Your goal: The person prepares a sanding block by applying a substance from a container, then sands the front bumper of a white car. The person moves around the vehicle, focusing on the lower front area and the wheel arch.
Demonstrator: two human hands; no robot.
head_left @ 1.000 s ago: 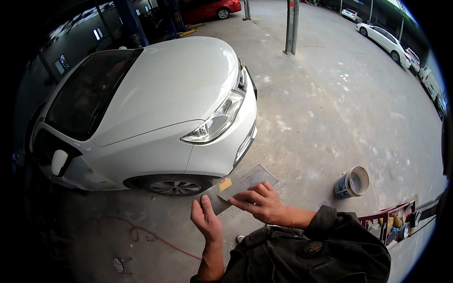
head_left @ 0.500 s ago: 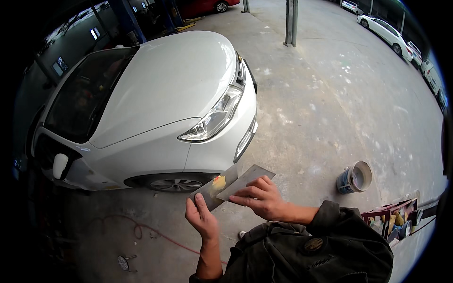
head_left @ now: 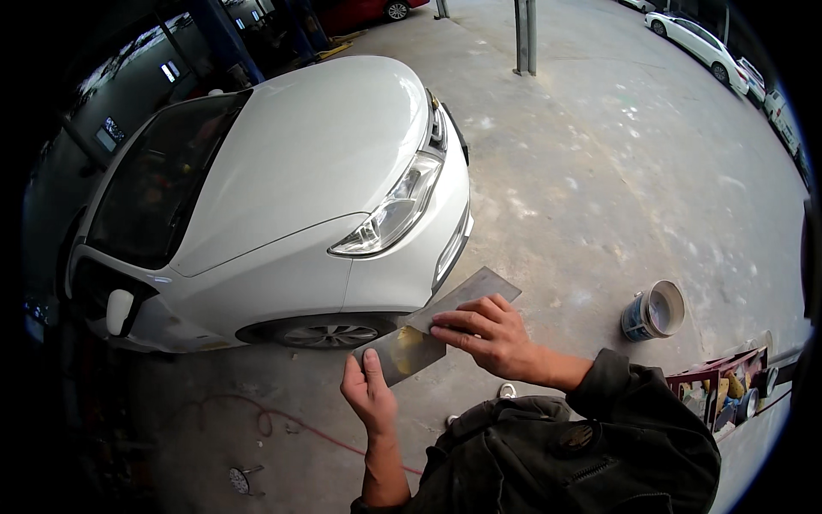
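My left hand (head_left: 370, 394) is closed on one end of a flat grey metal putty spreader (head_left: 421, 358), thumb on top. A smeared patch of yellow putty (head_left: 409, 339) lies on that spreader's face. My right hand (head_left: 490, 339) pinches a second flat grey putty spreader (head_left: 484, 289), fingers along its upper face. The second blade slants across the far end of the first, its lower end beside the putty; whether the two touch I cannot tell. Both blades are in front of me, near the front wheel (head_left: 321, 332) of a white car (head_left: 300, 154).
Right of me a used bucket (head_left: 635, 317) stands on the concrete floor. Nearer is a dark red cart (head_left: 698, 377) filled with cans and supplies. A red hose (head_left: 291, 418) and a small round-topped metal item (head_left: 240, 480) lie at lower left. A post (head_left: 526, 38) rises farther back.
My right hand has shifted right and slightly nearer, turning its blade. The putty is spread differently, and its red spot no longer shows. The view has shifted slightly.
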